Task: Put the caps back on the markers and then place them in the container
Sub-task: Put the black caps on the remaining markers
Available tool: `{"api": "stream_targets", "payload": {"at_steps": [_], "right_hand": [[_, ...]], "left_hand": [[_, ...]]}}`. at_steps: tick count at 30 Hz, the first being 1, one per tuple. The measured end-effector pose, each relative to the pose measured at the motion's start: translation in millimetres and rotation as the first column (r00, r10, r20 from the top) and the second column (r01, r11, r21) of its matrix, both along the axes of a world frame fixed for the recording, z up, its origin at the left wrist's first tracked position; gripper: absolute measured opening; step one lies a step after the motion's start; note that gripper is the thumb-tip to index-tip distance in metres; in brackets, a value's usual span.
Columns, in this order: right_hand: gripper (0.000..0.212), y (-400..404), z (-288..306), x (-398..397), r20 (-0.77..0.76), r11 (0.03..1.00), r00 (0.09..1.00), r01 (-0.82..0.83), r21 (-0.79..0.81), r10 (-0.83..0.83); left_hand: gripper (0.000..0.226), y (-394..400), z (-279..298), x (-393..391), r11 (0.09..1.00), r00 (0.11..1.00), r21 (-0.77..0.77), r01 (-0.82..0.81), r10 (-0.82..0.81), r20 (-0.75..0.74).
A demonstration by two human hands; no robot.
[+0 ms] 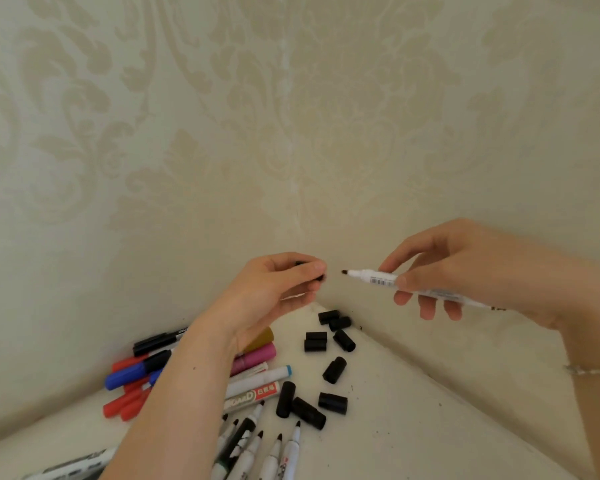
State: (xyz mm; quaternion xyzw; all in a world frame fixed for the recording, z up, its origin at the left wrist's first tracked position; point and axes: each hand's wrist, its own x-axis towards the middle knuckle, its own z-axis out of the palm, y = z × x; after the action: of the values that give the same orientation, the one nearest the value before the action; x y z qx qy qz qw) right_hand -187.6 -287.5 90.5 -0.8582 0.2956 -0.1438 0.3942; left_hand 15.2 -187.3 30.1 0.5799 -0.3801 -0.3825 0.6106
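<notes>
Far left on the worktop (413, 427): a cluster of capped markers (132, 375) in red, blue and black, with pink and yellow ones lying under the left forearm. No container appears in view.

Lower centre: several uncapped markers (257, 445) lie with tips exposed. Just to their right, loose black caps (333, 370) are scattered toward the corner of the wall; at least nine can be counted.

Left hand (278, 289): raised above the worktop, fingers curled round a black cap (321, 277), open end facing right.

Right hand (440, 271): raised opposite, thumb and fingers pinching a white marker (381, 278) at mid-barrel, bare tip pointing left at the cap. Tip and cap are close but apart.

Status: capping is in progress. Judging from the loose caps and bare tips, most of the capping remains, and placement in the container has not visibly begun.
</notes>
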Motion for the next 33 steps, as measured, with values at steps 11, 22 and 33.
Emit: {"api": "stream_targets", "payload": {"at_steps": [11,22,33], "right_hand": [[0.015,-4.4,-4.8,5.9,0.004,0.995,0.996,0.087,-0.039,-0.087],[0.015,-7.0,-3.6,4.1,0.023,0.992,0.994,0.112,-0.054,-0.111],[0.016,-4.6,-2.9,5.4,0.034,0.994,0.995,0.092,-0.059,-0.09]], "left_hand": [[0.02,-23.3,-47.6,0.8,0.861,0.481,0.42,-0.287,-0.249,0.84],[0.037,0.2,-44.2,59.8,0.775,0.367,0.238,-0.585,-0.009,0.93],[0.026,-45.5,-40.1,63.9,0.677,0.12,0.45,-0.583,-0.476,0.871]]}}
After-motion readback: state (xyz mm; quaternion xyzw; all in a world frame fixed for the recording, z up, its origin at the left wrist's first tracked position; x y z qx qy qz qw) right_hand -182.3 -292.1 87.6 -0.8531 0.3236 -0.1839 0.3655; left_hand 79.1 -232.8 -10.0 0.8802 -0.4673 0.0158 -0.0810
